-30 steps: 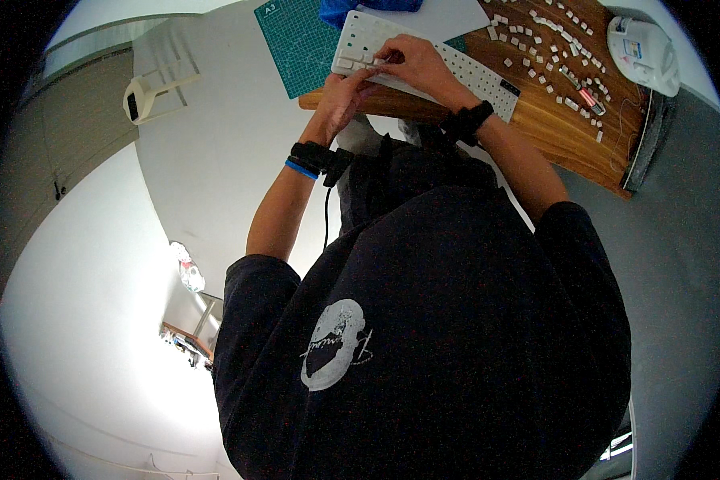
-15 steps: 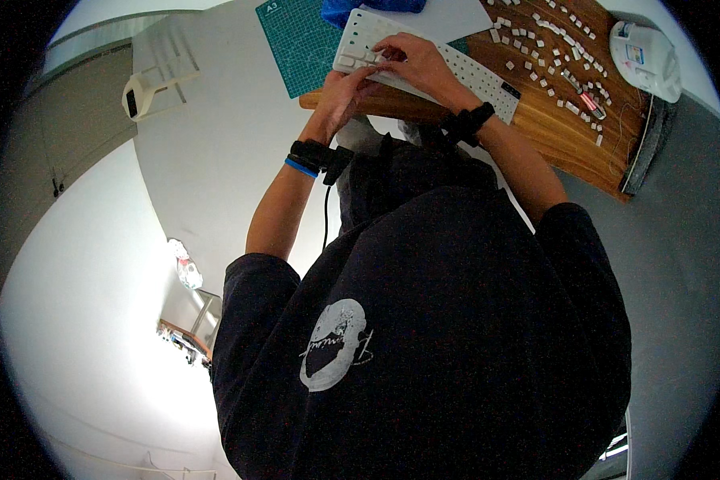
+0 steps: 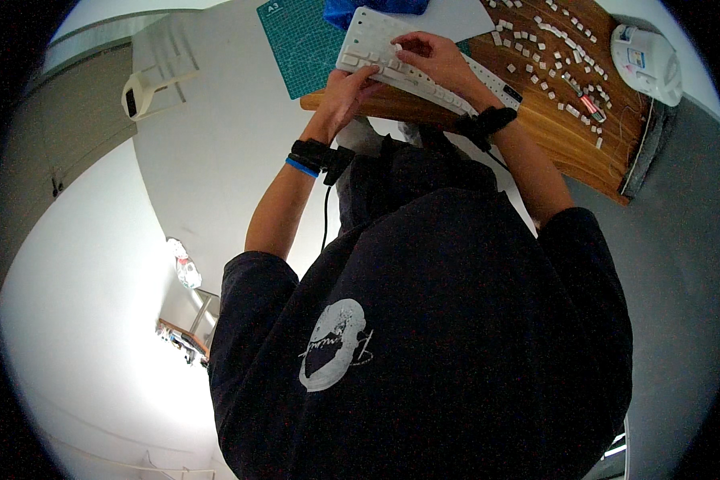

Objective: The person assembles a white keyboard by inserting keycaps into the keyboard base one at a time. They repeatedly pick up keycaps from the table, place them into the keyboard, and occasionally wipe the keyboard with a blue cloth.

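Note:
A white keyboard (image 3: 365,30) lies slanted across the wooden table's near edge. Some keycaps sit along its near side, while its far part shows bare key positions. My left hand (image 3: 347,98) grips its near left edge, with the thumb resting on top by the keycaps. Just above the board hovers my right hand (image 3: 438,61). Its thumb and forefinger are pinched on a small white keycap (image 3: 397,48). The right hand and forearm hide part of the keyboard's middle and right.
Loose white keycaps (image 3: 566,38) are spread over the wooden table (image 3: 564,148) at right, around a slender red tool (image 3: 590,104). A white jug (image 3: 646,64) stands at the right edge. Behind the keyboard are a green cutting mat (image 3: 300,44) and blue plastic (image 3: 376,6).
My right hand has drawn back to the right from beside my left thumb, and a white keycap now shows between its fingertips. The left hand stays at the keyboard's edge.

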Motion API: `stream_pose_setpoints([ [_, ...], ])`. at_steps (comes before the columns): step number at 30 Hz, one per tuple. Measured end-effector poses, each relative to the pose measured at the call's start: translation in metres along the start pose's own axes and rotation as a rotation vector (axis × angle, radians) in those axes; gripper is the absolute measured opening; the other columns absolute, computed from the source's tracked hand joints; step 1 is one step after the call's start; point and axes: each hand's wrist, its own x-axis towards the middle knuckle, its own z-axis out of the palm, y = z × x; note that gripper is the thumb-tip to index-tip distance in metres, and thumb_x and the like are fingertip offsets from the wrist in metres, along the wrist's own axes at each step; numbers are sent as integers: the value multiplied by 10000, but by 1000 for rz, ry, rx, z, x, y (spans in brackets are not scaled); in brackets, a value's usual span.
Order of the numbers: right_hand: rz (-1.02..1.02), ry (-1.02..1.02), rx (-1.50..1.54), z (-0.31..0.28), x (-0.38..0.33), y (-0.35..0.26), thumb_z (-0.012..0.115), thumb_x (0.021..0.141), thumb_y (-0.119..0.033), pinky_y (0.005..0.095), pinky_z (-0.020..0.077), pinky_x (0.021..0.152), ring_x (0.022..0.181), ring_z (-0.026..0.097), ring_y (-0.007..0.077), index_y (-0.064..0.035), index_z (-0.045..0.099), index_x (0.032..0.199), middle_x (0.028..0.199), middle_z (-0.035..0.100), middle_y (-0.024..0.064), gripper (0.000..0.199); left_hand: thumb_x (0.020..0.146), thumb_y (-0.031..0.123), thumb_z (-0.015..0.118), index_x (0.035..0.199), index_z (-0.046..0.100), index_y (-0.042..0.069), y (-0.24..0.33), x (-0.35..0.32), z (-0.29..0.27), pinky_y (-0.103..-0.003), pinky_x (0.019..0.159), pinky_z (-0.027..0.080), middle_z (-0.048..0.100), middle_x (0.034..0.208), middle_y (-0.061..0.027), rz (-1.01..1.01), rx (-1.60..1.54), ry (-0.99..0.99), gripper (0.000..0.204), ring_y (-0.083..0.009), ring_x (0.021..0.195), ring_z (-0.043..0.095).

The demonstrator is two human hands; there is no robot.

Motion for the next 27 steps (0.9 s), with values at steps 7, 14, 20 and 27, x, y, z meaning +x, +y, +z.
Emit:
stream_pose_setpoints([
  [7, 152, -81, 217, -5, -5, -3, 610, 1014, -234, 312, 536, 1010, 1130, 651, 173, -83, 608, 1333, 1226, 670, 90, 353, 936, 78, 671, 1291, 593, 11, -18, 13, -19, -383, 963, 565, 647, 1279, -185, 164, 225, -100, 370, -308, 1135, 658],
  [14, 158, -127, 273, -5, -4, -2, 640, 996, -244, 319, 518, 1046, 1163, 633, 179, -80, 603, 1328, 1254, 656, 94, 372, 925, 104, 684, 1288, 617, 73, -29, 15, -30, -413, 948, 569, 662, 1256, -201, 380, 396, -159, 371, -359, 1114, 670],
  [20, 44, -83, 117, -2, -3, 4, 678, 973, -261, 330, 520, 1023, 1159, 640, 193, -98, 619, 1314, 1246, 665, 76, 383, 921, 82, 682, 1290, 615, 70, -19, 10, -18, -420, 947, 566, 655, 1262, -204, 215, 190, -100, 375, -350, 1113, 661],
  [27, -58, 80, -138, 8, -1, 9, 721, 931, -196, 316, 558, 917, 1005, 702, 195, -71, 684, 1208, 1126, 713, 103, 306, 931, 36, 661, 1284, 611, 39, -20, 10, -27, -383, 959, 559, 649, 1281, -174, 411, 642, -117, 356, -315, 1128, 656],
])
